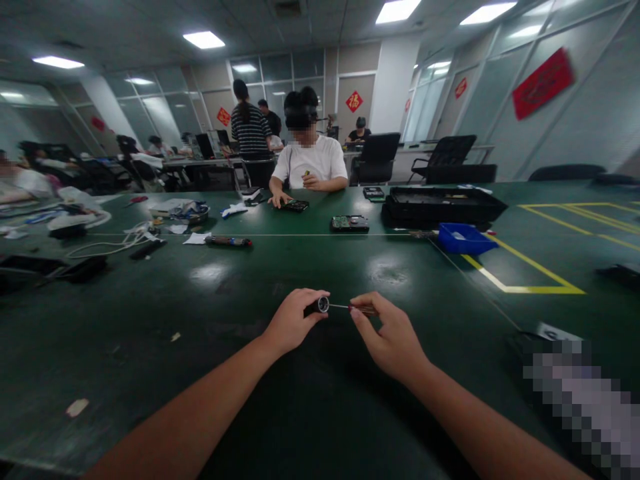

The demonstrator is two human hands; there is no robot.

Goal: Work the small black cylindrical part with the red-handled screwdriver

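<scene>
My left hand [289,325] is closed around a short black cylinder with a silver-rimmed round end, which looks like a flashlight [323,305]. Its round face is turned toward me. In my right hand [393,337] is a thin screwdriver [369,309], pinched between thumb and fingers, with its narrow metal shaft pointing left. The shaft's tip reaches the side of the round end; whether it touches there is too small to tell. Both hands are just over the green table [225,373], and my fingers hide much of the flashlight's body.
Across the table a person in a white shirt [313,160] handles a hard drive [296,206]. Another hard drive [349,223], a blue bin [465,239] and a long black tray [443,205] lie ahead. A dark tool [229,242] and white cable [117,243] are left; a pixelated object [585,393] is right.
</scene>
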